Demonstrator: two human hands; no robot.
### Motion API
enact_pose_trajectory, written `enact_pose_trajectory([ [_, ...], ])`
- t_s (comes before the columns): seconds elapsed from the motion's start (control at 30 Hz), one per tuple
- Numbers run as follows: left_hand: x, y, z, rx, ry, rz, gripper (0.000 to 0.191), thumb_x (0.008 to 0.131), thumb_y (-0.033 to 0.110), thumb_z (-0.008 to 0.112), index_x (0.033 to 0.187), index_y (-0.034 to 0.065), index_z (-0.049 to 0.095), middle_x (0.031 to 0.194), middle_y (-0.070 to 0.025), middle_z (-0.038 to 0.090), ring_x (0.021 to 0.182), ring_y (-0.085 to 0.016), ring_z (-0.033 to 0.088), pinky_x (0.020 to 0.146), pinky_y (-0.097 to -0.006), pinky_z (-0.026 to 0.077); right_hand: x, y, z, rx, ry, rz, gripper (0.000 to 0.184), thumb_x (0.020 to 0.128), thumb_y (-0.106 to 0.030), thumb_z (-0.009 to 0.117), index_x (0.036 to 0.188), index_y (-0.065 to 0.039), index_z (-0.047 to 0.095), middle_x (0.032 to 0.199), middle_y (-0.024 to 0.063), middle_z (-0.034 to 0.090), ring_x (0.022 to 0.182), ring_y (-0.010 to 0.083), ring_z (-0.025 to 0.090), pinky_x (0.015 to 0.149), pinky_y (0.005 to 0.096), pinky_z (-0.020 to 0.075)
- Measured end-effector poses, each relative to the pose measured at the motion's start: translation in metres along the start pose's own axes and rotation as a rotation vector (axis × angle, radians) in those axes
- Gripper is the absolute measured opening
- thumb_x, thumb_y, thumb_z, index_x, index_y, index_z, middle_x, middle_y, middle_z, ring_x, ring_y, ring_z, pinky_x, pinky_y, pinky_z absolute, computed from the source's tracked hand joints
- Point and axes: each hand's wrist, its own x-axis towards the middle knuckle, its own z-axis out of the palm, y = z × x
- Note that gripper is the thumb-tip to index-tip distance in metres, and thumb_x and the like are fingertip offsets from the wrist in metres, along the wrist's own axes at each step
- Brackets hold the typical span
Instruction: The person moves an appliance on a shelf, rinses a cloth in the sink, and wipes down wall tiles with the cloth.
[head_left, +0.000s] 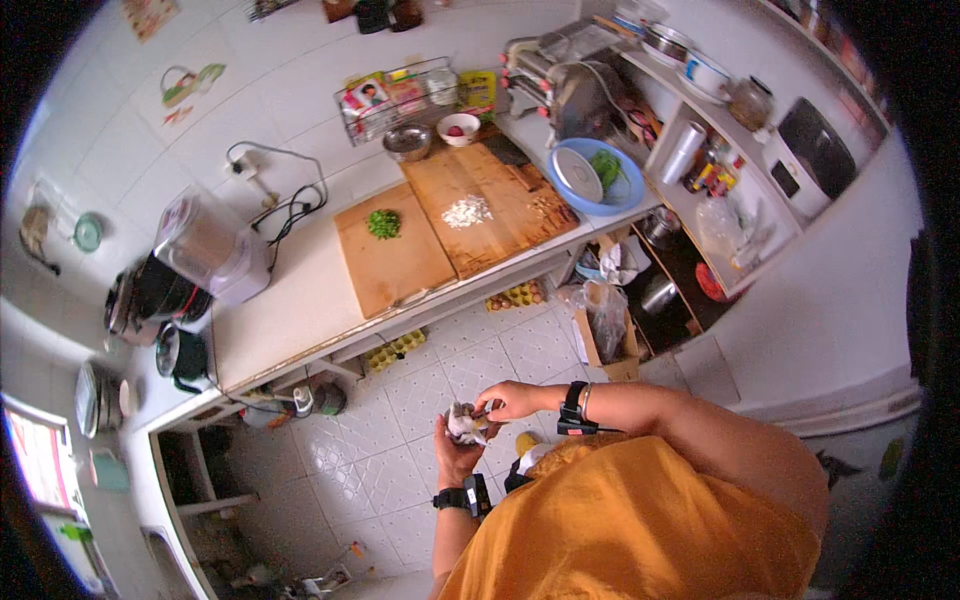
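Observation:
My left hand (457, 454) holds a small crumpled whitish and purplish bundle (465, 424) above the tiled floor; its exact kind is unclear. The bent fingers of my right hand (511, 400) pinch at the bundle's right edge. Beyond my hands, on the counter, chopped green herbs (384, 223) lie on the smaller wooden cutting board (401, 270). Chopped white pieces (467, 212) lie on the larger wooden board (480, 251) beside it. A cleaver (507, 150) rests near that board's back right corner.
On the counter (289, 322) stand a metal bowl (407, 141), a white bowl (458, 129), a blue basin (634, 196) with greens and a lid, and a clear container (214, 240) at left. Egg trays (395, 351) and an open cardboard box (621, 369) sit below. Shelves are at right.

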Motion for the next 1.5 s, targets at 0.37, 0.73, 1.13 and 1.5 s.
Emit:
enact_pose_trajectory([
  [0.37,-0.04,0.028,-0.017,0.048,-0.074,0.185,0.05,0.087,0.046,0.037,0.117,0.006,0.047,0.115,-0.0161,0.05,0.103,-0.034,0.049,0.093,-0.0481,0.036,0.056,-0.015,0.032,-0.183,-0.151,-0.139,0.029,0.082,-0.028,0.055,0.092,-0.001,0.06,0.083,0.0142,0.062,0.078,0.0256,0.06,0.069,0.0335,0.0457],
  [0.73,-0.129,0.103,-0.039,0.163,0.034,0.721,0.042,0.091,0.043,0.033,0.109,0.0096,0.052,0.101,-0.0052,0.058,0.089,-0.019,0.055,0.078,-0.0345,0.044,0.161,-0.116,0.12,0.136,-0.611,-0.082,0.035,0.087,-0.036,0.048,0.092,-0.002,0.056,0.079,0.0038,0.055,0.075,0.0106,0.048,0.068,0.0264,0.0409],
  [1.13,-0.211,0.298,-0.081,0.071,0.315,1.092,0.04,0.094,0.033,0.029,0.113,0.003,0.047,0.107,-0.0084,0.055,0.096,-0.021,0.054,0.083,-0.0349,0.044,0.383,-0.216,0.237,-0.124,-0.72,-0.408,0.027,0.079,-0.02,0.055,0.1,-0.003,0.056,0.087,0.0118,0.062,0.079,0.0168,0.058,0.071,0.0305,0.0447],
  [1.5,-0.415,0.399,-0.161,-0.228,0.828,1.538,0.034,0.093,0.029,0.036,0.104,0.0029,0.053,0.1,-0.0031,0.058,0.09,-0.012,0.054,0.079,-0.0256,0.04,0.508,-0.351,0.478,-0.188,-0.986,-0.598,0.046,0.078,-0.027,0.063,0.113,-0.002,0.046,0.094,0.0132,0.06,0.085,0.0212,0.058,0.075,0.0321,0.0446],
])
